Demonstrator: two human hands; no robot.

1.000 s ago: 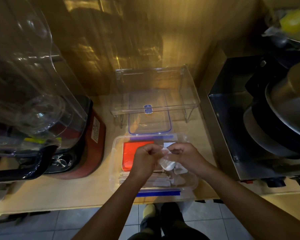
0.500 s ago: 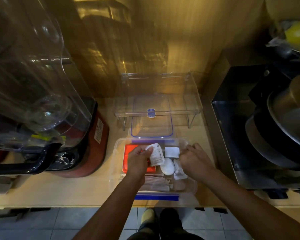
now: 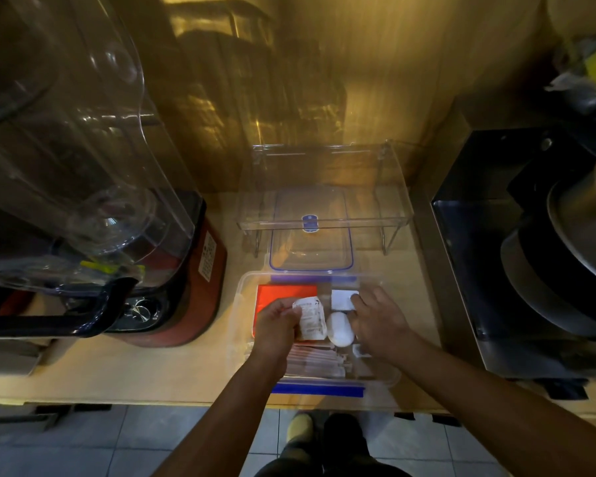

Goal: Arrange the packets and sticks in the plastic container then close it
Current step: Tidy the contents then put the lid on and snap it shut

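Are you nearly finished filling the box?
About halfway. Done: an orange packet and the sticks lie in the container. In hand: the left hand pinches a printed packet over it; the right hand touches a small white packet inside. Still to do: settle those, then fit the lid, which lies behind.

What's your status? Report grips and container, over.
Left grip holds printed packet. Right grip touches small white packet. Container open, lid behind, partly under clear shelf.

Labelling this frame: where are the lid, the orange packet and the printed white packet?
lid [image 3: 312, 253], head view, clear middle.
orange packet [image 3: 283, 293], head view, upper face.
printed white packet [image 3: 312, 320], head view, printed face.
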